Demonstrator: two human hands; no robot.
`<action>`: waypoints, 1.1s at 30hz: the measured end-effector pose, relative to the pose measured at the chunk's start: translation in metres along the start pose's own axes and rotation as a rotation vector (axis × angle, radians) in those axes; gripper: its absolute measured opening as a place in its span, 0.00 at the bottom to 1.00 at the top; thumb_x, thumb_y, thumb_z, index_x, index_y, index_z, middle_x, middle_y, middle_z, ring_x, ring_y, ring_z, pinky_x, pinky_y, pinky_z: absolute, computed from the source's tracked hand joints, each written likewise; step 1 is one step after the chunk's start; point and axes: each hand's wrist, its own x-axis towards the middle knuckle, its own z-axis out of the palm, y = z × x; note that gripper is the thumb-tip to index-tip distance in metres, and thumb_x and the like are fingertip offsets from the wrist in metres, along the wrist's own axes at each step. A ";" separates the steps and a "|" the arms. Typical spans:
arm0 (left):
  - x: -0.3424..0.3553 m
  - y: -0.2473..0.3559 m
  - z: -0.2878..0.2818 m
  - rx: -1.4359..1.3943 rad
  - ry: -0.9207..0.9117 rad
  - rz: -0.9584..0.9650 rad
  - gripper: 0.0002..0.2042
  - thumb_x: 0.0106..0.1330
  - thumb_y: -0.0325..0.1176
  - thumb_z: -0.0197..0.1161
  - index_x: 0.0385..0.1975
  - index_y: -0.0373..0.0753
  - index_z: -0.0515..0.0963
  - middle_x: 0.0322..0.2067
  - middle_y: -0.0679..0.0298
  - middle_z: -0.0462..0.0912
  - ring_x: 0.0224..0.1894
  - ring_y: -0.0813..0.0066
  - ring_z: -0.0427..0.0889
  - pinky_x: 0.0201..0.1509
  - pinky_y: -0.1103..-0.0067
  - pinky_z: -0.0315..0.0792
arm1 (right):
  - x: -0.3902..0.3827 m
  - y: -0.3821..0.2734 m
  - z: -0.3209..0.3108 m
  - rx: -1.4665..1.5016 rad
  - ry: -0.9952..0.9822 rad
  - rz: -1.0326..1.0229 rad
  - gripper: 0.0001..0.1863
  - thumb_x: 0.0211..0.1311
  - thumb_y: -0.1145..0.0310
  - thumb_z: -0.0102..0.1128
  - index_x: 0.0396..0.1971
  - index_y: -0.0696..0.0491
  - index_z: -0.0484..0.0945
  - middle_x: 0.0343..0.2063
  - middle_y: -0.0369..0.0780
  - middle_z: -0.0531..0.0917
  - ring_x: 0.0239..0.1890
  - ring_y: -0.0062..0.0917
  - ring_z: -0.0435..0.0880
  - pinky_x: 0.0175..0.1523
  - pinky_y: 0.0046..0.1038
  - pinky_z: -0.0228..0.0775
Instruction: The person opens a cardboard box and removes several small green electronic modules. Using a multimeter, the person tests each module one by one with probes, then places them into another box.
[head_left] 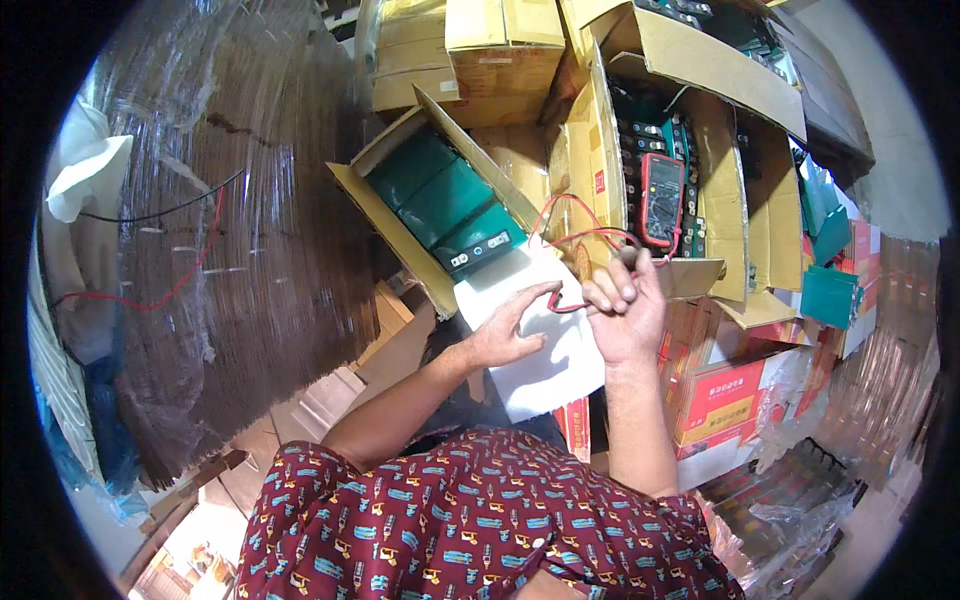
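Note:
My left hand [505, 328] hovers over a white sheet [540, 375], fingers stretched and thumb apart, its fingertips close to a loop of lead. My right hand [630, 305] is raised beside the sheet with fingers curled around thin red and black test leads [572, 308]; their tips are hard to make out. The leads run up toward a red-and-black multimeter [661, 200], which lies face up on batteries in an open carton at the right. Left of it, another open carton [440, 290] holds several green batteries [480, 250], one showing a dark top with terminals.
Closed cartons [505, 60] are stacked at the back. A tall plastic-wrapped stack [240, 250] rises at the left, with a loose red wire [150, 303] on it. Green plates [830, 295] and red-and-white boxes [720, 400] stand at the right.

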 end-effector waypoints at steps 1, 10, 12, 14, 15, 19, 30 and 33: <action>0.000 -0.006 -0.001 0.044 0.002 -0.008 0.30 0.65 0.33 0.69 0.68 0.34 0.72 0.64 0.50 0.78 0.68 0.53 0.76 0.74 0.63 0.67 | 0.007 0.007 -0.007 0.050 -0.025 0.040 0.19 0.85 0.54 0.47 0.41 0.51 0.83 0.17 0.28 0.63 0.19 0.15 0.59 0.31 0.23 0.57; -0.012 -0.025 -0.014 0.278 0.192 -0.074 0.10 0.72 0.26 0.63 0.51 0.38 0.81 0.45 0.53 0.86 0.47 0.53 0.85 0.51 0.64 0.78 | 0.028 0.052 -0.031 -0.438 -0.139 -0.037 0.20 0.74 0.63 0.55 0.59 0.56 0.78 0.49 0.40 0.85 0.50 0.29 0.85 0.63 0.37 0.75; -0.012 -0.018 -0.022 0.233 0.236 -0.116 0.10 0.73 0.27 0.63 0.51 0.37 0.81 0.43 0.53 0.86 0.46 0.53 0.86 0.50 0.66 0.78 | 0.023 0.057 -0.041 -0.732 -0.242 0.112 0.30 0.60 0.74 0.57 0.65 0.60 0.75 0.57 0.41 0.84 0.56 0.31 0.85 0.65 0.35 0.76; -0.014 -0.017 -0.027 0.171 0.314 -0.159 0.10 0.75 0.28 0.63 0.52 0.36 0.81 0.41 0.53 0.87 0.45 0.55 0.87 0.49 0.67 0.79 | 0.028 0.070 -0.072 -1.180 -0.292 0.081 0.32 0.60 0.79 0.56 0.68 0.61 0.73 0.59 0.43 0.83 0.58 0.29 0.84 0.62 0.29 0.77; -0.012 -0.011 -0.031 0.063 0.302 -0.212 0.08 0.78 0.27 0.61 0.52 0.34 0.81 0.36 0.60 0.88 0.38 0.74 0.86 0.43 0.76 0.80 | 0.027 0.075 -0.079 -1.439 -0.327 0.010 0.33 0.61 0.79 0.56 0.70 0.62 0.72 0.60 0.44 0.83 0.59 0.27 0.84 0.62 0.27 0.77; -0.012 -0.012 -0.048 0.113 0.306 -0.289 0.08 0.78 0.30 0.61 0.49 0.34 0.81 0.34 0.64 0.88 0.34 0.79 0.83 0.41 0.78 0.79 | 0.031 0.087 -0.077 -1.326 -0.271 0.145 0.30 0.67 0.80 0.56 0.71 0.62 0.71 0.51 0.46 0.89 0.52 0.25 0.86 0.59 0.31 0.79; -0.019 -0.014 -0.108 0.245 0.514 -0.240 0.06 0.79 0.28 0.61 0.43 0.33 0.82 0.28 0.70 0.80 0.30 0.85 0.77 0.35 0.82 0.74 | 0.060 0.084 -0.092 -0.954 -0.029 -0.151 0.11 0.69 0.72 0.70 0.46 0.55 0.78 0.37 0.34 0.84 0.38 0.16 0.79 0.49 0.23 0.74; -0.027 -0.023 -0.113 0.292 0.580 -0.189 0.05 0.78 0.28 0.62 0.42 0.32 0.82 0.29 0.71 0.80 0.31 0.86 0.75 0.37 0.82 0.73 | 0.063 0.089 -0.096 -1.130 -0.047 -0.184 0.09 0.69 0.70 0.70 0.41 0.54 0.77 0.33 0.33 0.81 0.35 0.17 0.78 0.44 0.25 0.73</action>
